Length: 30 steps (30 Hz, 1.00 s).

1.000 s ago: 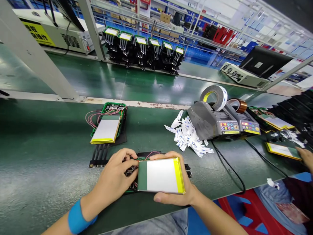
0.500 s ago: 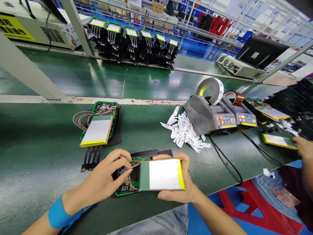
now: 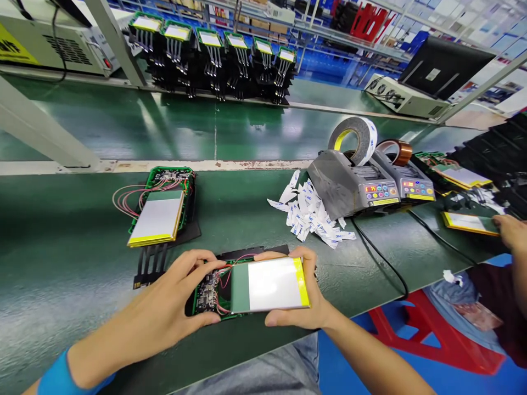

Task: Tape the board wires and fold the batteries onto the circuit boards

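Observation:
A flat battery pack (image 3: 274, 285), white with a yellow end and a dark green strip, lies over the right part of a green-edged circuit board case (image 3: 208, 293). My right hand (image 3: 307, 293) wraps the pack's right end, fingers along the far edge and thumb on the near edge. My left hand (image 3: 185, 293) spans the left end of the case, fingertips on its far side and thumb on its near side. Thin red and pink wires (image 3: 225, 278) run between board and pack. Part of the case is hidden under the pack.
Left of centre sits a second board with battery pack (image 3: 158, 214). Peeled white tape liners (image 3: 308, 214) lie beside two tape dispensers (image 3: 356, 184). Black cables cross the green bench. A co-worker's hand (image 3: 510, 230) is at the far right; similar units (image 3: 209, 55) stand behind.
My left hand has let the wires go from its pinch and spread its fingers across the case's end. The right hand still holds the battery pack. The camera view has shifted slightly.

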Each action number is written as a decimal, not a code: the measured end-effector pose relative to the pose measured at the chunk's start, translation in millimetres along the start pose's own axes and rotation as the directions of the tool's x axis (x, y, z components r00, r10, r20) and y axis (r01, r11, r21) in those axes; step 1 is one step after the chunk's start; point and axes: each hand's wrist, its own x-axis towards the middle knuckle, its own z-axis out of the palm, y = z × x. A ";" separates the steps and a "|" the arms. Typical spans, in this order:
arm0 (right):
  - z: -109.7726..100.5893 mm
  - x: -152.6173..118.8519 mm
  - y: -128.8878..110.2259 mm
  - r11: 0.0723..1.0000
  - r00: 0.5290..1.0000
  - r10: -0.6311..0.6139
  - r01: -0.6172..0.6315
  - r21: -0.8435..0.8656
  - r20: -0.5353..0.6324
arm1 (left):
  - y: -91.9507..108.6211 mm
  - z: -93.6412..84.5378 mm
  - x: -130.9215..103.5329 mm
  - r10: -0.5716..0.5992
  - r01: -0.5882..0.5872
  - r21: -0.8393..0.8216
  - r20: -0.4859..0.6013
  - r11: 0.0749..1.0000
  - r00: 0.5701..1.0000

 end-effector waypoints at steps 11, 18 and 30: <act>-3.3 4.9 -1.6 0.999 0.998 -0.025 0.024 0.029 0.053 | 6.4 4.4 12.0 0.074 -0.078 -0.047 -0.074 0.996 0.995; -3.2 7.3 -4.1 0.997 0.991 -0.054 0.059 -0.043 0.120 | 15.1 13.9 14.9 0.011 -0.013 -0.012 -0.103 1.000 0.995; 1.5 12.8 5.3 0.947 0.986 -0.086 0.126 -0.297 0.143 | 7.5 20.9 2.0 -0.014 0.013 -0.013 -0.082 1.000 0.997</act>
